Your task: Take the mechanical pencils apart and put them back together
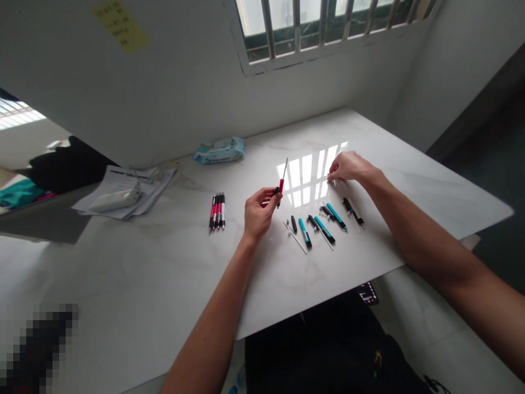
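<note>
My left hand [259,212] is closed around a red pen barrel [281,186], held above the table. A thin refill sticks up out of the barrel, and a black pen part shows between the fingers. Farther right, my right hand [348,167] is low at the tabletop with its fingertips pinched together; anything between them is too small to make out. Between my forearms lie taken-apart pens: a teal barrel [304,233], another teal barrel [325,229], a third teal barrel [336,216], black pen parts [353,212], a white refill [296,238] and small springs.
Several red, black and white pens [217,211] lie side by side left of my left hand. A blue pack of wipes [219,151] rests by the wall. Papers [123,191] with a white object on top are at the far left. A phone [368,293] shows below the table's front edge.
</note>
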The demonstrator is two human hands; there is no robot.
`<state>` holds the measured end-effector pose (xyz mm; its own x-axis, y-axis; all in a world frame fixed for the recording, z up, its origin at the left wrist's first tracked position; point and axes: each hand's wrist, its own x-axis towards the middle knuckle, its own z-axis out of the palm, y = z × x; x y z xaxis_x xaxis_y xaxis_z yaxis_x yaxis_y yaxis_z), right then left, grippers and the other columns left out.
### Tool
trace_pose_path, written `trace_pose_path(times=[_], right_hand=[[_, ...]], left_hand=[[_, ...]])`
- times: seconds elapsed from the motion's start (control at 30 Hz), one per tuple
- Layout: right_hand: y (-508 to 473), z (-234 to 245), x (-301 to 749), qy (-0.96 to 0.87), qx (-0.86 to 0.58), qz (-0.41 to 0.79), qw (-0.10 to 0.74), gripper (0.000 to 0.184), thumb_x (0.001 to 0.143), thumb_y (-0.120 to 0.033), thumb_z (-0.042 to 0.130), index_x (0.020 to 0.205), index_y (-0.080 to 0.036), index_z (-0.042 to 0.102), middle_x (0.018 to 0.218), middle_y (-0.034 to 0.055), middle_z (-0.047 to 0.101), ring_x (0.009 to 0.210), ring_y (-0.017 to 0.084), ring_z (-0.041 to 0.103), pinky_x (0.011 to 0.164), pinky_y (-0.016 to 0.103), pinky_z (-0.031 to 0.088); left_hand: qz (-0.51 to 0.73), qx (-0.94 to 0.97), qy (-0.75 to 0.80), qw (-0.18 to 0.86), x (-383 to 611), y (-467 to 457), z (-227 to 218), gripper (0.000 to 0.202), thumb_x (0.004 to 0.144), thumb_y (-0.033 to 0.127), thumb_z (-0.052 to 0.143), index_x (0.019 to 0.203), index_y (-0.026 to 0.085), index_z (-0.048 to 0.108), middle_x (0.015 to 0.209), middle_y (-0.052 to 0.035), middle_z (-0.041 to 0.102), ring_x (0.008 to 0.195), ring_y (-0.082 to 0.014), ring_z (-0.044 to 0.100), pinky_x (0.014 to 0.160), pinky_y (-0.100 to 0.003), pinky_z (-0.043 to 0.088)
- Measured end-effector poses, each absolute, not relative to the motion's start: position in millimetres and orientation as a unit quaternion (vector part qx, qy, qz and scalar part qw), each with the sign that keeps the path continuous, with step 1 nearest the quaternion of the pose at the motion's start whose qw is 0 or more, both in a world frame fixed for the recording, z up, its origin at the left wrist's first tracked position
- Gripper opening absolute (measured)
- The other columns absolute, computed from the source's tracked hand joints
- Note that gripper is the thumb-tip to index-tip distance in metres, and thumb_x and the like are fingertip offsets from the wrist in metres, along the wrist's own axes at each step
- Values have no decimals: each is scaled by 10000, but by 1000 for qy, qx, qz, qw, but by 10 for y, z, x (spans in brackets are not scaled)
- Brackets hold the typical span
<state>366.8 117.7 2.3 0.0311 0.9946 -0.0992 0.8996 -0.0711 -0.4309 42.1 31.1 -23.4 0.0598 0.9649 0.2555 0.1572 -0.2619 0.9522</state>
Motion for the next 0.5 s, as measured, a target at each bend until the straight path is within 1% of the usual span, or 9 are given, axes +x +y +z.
trace_pose_path(times=[0.07, 0.17, 0.27, 0.37, 0.5], right_hand=[[1169, 13, 3638, -672, -701, 205, 123, 94, 767, -182, 951, 839, -197, 892, 705, 66, 788, 757, 248, 752, 722, 336, 574], [1167, -17, 3592, -677, -691, 212, 138, 100, 744, -136, 938, 809, -196, 892, 654, 58, 764, 701, 234, 734, 697, 326, 579], [1169, -40, 3573, -685, -688, 195, 141, 115, 715, -133, 948, 779, -205, 884, 702, 78, 781, 737, 255, 740, 697, 333, 577], [1146, -18, 3553, -692, -683, 182, 146, 102, 736, -119, 917, 762, -204, 866, 760, 95, 795, 799, 275, 743, 718, 350, 568], [1102, 53, 3509, -699, -654, 215, 193, 86, 778, -118, 881, 837, -177, 857, 819, 95, 806, 775, 237, 722, 702, 348, 552]], left_hand=[[503, 615, 460, 397, 430, 299, -220, 395, 855, 537, 869, 1040, 191, 828, 960, -78, 835, 840, -196, 762, 830, -334, 619], [496, 617, 466, 395, 434, 292, -205, 386, 851, 535, 865, 1022, 191, 828, 956, -79, 832, 818, -195, 755, 799, -330, 617], [497, 616, 468, 394, 427, 301, -208, 391, 843, 532, 866, 1028, 189, 828, 961, -81, 832, 820, -197, 755, 791, -327, 620], [496, 616, 471, 389, 422, 309, -217, 381, 843, 519, 860, 1033, 190, 834, 951, -78, 830, 789, -188, 736, 761, -318, 610], [472, 638, 500, 347, 420, 291, -198, 303, 871, 476, 822, 1027, 217, 853, 930, -63, 829, 779, -187, 709, 737, -305, 575]])
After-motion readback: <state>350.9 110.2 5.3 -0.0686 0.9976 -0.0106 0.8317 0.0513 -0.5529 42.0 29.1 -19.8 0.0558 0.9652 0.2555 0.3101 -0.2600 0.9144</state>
